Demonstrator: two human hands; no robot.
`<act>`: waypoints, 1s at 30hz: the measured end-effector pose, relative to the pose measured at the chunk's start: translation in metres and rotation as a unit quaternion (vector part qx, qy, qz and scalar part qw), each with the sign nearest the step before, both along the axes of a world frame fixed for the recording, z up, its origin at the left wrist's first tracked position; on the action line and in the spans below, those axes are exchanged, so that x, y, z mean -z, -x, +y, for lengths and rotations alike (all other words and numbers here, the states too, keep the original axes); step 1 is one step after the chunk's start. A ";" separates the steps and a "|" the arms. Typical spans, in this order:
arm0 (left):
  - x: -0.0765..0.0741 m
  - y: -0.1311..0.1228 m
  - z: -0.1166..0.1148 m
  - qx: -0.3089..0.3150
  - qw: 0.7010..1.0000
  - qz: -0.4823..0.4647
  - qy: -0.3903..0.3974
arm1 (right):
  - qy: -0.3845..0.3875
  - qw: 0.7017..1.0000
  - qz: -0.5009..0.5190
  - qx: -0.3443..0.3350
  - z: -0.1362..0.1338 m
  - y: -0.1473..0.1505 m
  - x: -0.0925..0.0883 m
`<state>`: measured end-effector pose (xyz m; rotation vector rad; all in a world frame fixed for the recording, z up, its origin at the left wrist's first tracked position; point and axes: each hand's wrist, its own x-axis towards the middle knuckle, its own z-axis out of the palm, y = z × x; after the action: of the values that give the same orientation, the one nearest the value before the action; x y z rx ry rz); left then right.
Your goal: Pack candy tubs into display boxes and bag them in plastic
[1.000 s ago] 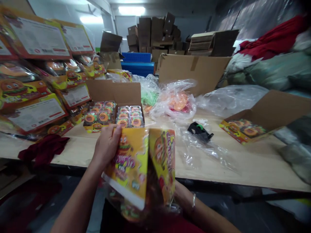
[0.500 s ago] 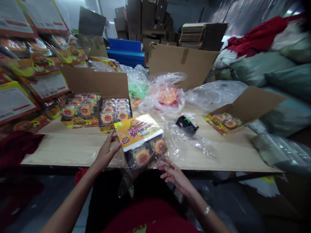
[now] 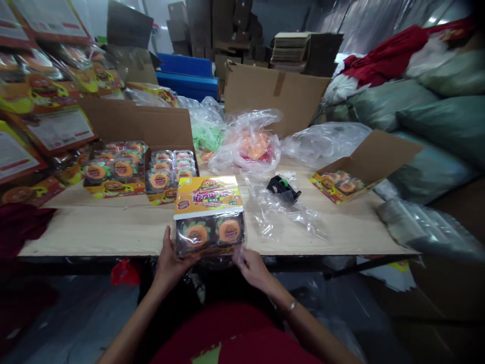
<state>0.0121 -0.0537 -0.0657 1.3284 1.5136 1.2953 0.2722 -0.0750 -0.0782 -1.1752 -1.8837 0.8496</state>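
Note:
A yellow display box (image 3: 208,198) of burger-shaped packs, wrapped in clear plastic, is held at the table's front edge. Two orange burger packs show through its dark front. My left hand (image 3: 172,265) grips the box's lower left corner, thumb up along the side and fingers beneath. At the lower right corner, my right hand (image 3: 253,269) has its fingers closed on the clear plastic wrap (image 3: 238,248). A black tape dispenser (image 3: 283,190) with a green core lies to the right, beside loose clear plastic.
Open boxes of burger packs (image 3: 117,188) stand at the left, near stacked wrapped boxes (image 3: 56,126). Another open box (image 3: 337,188) is at the right. Bags of orange pieces (image 3: 257,144) and green pieces (image 3: 207,139) lie behind. Plastic sleeves (image 3: 424,230) hang at the right edge.
The box has turned square to me. My left hand has moved from its upper left edge to the lower left corner. My right hand has closed on the plastic at the lower right.

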 end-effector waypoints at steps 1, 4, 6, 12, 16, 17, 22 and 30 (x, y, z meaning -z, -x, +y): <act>0.000 0.005 0.003 0.004 0.999 -0.034 0.023 | 0.013 0.999 0.033 -0.012 0.002 0.002 -0.003; -0.007 0.016 0.004 0.029 0.997 -0.067 0.030 | 0.075 0.989 0.127 -0.005 0.014 0.006 -0.010; -0.015 0.018 -0.001 0.022 0.999 -0.036 0.022 | 0.126 0.970 0.204 0.024 0.023 0.004 -0.011; -0.034 0.017 -0.024 -0.098 0.989 0.097 -0.045 | 0.150 0.917 0.356 0.104 0.023 -0.014 -0.002; -0.048 0.014 -0.033 -0.076 0.976 0.180 -0.101 | 0.080 0.963 0.235 0.108 0.015 -0.020 0.000; -0.055 0.014 -0.033 -0.056 0.965 0.217 -0.135 | 0.057 0.967 0.220 0.116 0.014 -0.020 -0.001; -0.121 0.008 0.014 0.053 0.898 0.368 -0.237 | 0.047 0.957 0.245 0.147 0.011 -0.016 0.000; -0.173 -0.031 0.141 0.337 0.822 0.458 -0.032 | 0.159 0.919 0.339 0.124 -0.017 -0.017 0.019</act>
<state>0.0427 0.0873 0.1075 2.4407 1.2994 0.2075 0.2894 -0.0922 -0.0969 -1.0828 -1.0366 1.2503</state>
